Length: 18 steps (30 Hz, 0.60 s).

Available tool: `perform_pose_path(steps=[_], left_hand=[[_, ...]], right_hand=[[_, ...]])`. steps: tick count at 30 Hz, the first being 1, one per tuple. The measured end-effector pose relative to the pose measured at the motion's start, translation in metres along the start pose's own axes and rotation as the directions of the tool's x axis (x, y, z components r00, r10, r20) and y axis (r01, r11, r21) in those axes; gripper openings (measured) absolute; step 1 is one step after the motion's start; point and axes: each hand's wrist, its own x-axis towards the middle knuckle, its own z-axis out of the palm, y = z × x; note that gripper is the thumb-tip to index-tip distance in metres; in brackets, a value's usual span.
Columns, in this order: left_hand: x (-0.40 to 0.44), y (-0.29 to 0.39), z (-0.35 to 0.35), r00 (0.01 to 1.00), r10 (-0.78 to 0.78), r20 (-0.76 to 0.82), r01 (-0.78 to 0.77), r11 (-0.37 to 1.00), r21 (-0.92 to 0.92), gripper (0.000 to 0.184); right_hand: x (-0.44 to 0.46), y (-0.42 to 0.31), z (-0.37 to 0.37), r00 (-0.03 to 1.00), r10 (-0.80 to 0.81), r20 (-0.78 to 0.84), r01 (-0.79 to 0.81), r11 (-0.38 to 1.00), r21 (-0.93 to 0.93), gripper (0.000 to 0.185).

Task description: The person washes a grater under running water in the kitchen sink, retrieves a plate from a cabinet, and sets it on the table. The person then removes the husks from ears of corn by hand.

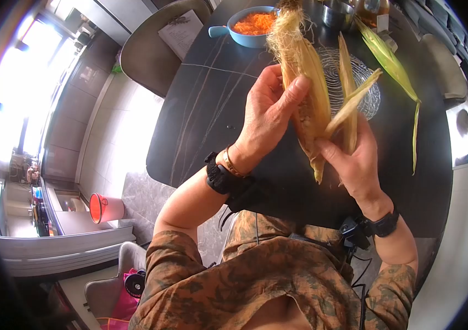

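An ear of corn (312, 77) in yellowish husk, with stringy silk at its far end, is held up over the dark table. My left hand (271, 113) wraps its side, thumb lying across the husk. Near the tapered lower end, my right hand (355, 159) pinches loosened husk strips (349, 107) that stick out to the right. A few pale kernels show through a gap in the husk. Behind the corn lies a round clear ridged glass plate (374, 99), partly hidden by the strips and my right hand.
A blue handled bowl (243, 39) of shredded orange food stands at the far side of the dark table (190, 132). Further right are a metal bowl (337, 15), a bottle (374, 11) and a greener corn ear or husk (390, 60). Chairs (140, 58) flank the table.
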Motion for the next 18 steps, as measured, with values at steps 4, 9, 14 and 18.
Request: perform_pose_path(steps=[4, 9, 14, 18], left_hand=[[0.002, 0.002, -0.004, 0.998, -0.039, -0.047, 0.038, 0.999, -0.026, 0.035], [0.005, 0.007, -0.004, 0.988, -0.077, -0.131, 0.057, 0.986, -0.154, 0.032], [0.010, 0.003, -0.017, 0.980, -0.105, -0.172, 0.059, 0.965, -0.257, 0.029], [0.012, 0.001, -0.021, 0.984, -0.088, -0.156, 0.039, 0.956, -0.291, 0.027]], right_hand=[[-0.001, -0.003, -0.003, 0.997, 0.075, -0.019, -0.070, 0.981, 0.179, 0.012], [-0.001, 0.003, -0.007, 0.998, -0.033, -0.062, 0.054, 0.928, 0.369, 0.014], [0.001, -0.001, -0.009, 0.987, -0.142, -0.082, 0.163, 0.870, 0.464, 0.017], [0.001, 0.001, -0.009, 0.974, -0.190, -0.120, 0.225, 0.840, 0.494, 0.018]])
